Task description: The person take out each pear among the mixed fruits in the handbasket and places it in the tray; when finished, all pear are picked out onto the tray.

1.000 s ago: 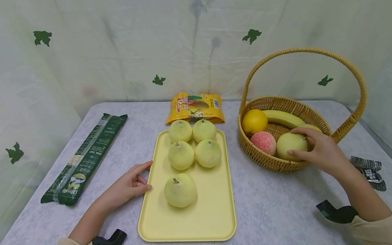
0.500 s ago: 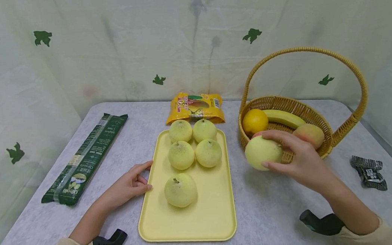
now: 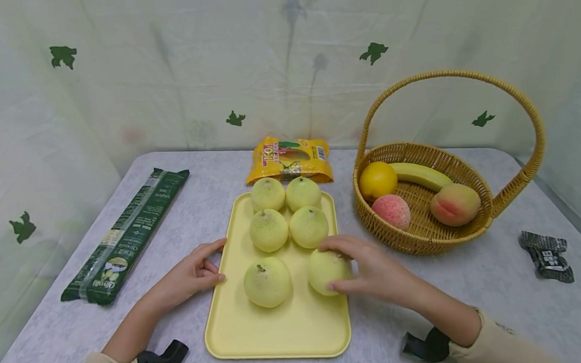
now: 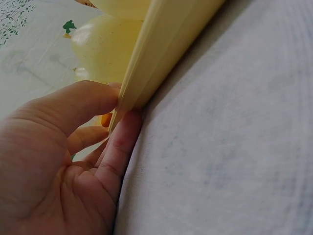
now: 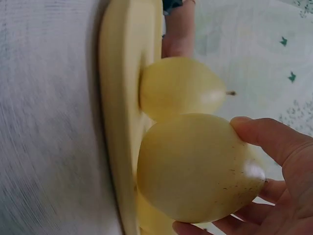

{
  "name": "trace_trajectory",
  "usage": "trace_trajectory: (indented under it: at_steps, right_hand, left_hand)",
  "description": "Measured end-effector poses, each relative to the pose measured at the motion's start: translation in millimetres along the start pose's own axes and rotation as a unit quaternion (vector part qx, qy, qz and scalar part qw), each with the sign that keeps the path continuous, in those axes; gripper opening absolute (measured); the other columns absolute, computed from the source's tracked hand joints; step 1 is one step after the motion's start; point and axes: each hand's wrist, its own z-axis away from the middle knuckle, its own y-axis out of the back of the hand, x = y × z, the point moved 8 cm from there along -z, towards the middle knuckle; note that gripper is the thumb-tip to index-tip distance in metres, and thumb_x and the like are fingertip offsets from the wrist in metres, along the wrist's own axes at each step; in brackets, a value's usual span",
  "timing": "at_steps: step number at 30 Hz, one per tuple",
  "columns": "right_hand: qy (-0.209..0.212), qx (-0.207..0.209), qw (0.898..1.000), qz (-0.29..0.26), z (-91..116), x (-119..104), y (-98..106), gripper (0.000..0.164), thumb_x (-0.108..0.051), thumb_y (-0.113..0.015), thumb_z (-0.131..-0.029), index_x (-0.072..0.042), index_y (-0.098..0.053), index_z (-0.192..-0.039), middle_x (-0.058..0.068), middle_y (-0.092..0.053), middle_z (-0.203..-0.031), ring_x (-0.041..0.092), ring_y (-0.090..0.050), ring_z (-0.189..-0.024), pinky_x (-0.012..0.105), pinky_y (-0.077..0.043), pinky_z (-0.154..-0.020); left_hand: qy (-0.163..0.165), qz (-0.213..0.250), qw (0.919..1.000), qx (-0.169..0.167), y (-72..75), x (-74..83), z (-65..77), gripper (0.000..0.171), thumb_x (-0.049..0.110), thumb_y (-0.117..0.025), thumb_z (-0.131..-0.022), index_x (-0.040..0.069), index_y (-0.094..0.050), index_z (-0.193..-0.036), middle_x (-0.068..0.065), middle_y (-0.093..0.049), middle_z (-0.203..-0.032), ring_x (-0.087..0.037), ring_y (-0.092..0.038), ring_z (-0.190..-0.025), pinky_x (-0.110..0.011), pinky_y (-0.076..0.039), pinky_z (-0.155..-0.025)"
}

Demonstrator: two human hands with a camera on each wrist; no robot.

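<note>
My right hand [image 3: 370,265] holds a pale yellow-green pear [image 3: 326,273] at the right side of the yellow tray [image 3: 280,337]. In the right wrist view, thumb and fingers spread round that pear [image 5: 195,169], its underside close to the tray; whether it touches is unclear. Beside it on the tray sits another pear [image 3: 268,283]. Several more pears [image 3: 268,230] stand in two rows at the tray's far end. My left hand [image 3: 191,273] grips the tray's left rim; the left wrist view has the thumb [image 4: 100,98] on the rim and a finger [image 4: 124,139] against its outer side.
A wicker basket [image 3: 414,246] with a tall handle stands at the right, holding an orange [image 3: 377,180], a banana [image 3: 420,174] and two peaches [image 3: 391,211]. A yellow snack bag [image 3: 289,159] lies behind the tray, a green packet [image 3: 126,236] left, a small black wrapper [image 3: 546,256] far right.
My right hand has lifted the pear out of the basket and carried it left, over to the tray. A peach in the basket is now uncovered. My left hand stays at the rim.
</note>
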Motion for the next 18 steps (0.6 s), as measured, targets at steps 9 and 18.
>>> trace_trajectory:
  at_steps: [9, 18]
  right_hand:
    - [-0.034, -0.017, 0.999, -0.017, -7.4, 6.9, -21.5, 0.060, -0.031, -0.076, -0.072, -0.013, -0.051, -0.124, -0.003, -0.048, -0.126, 0.009, -0.041, -0.116, 0.032, -0.032, -0.097]
    - [-0.025, 0.024, 0.999, -0.039, -10.4, 7.2, -28.0, 0.063, -0.035, -0.076, -0.070, -0.012, -0.051, -0.123, -0.005, -0.048, -0.124, 0.006, -0.042, -0.113, 0.031, -0.033, -0.095]
  left_hand:
    - [0.006, -0.002, 1.0000, -0.002, -0.4, 1.7, -0.4, 0.072, 0.014, -0.063, -0.085, 0.005, -0.020, -0.143, -0.021, -0.026, -0.128, -0.021, -0.053, -0.085, -0.027, -0.047, -0.068]
    - [0.007, -0.003, 1.0000, 0.001, -0.4, 2.7, -0.2, 0.072, 0.013, -0.063, -0.085, 0.003, -0.020, -0.143, -0.021, -0.024, -0.131, -0.020, -0.053, -0.084, -0.027, -0.047, -0.068]
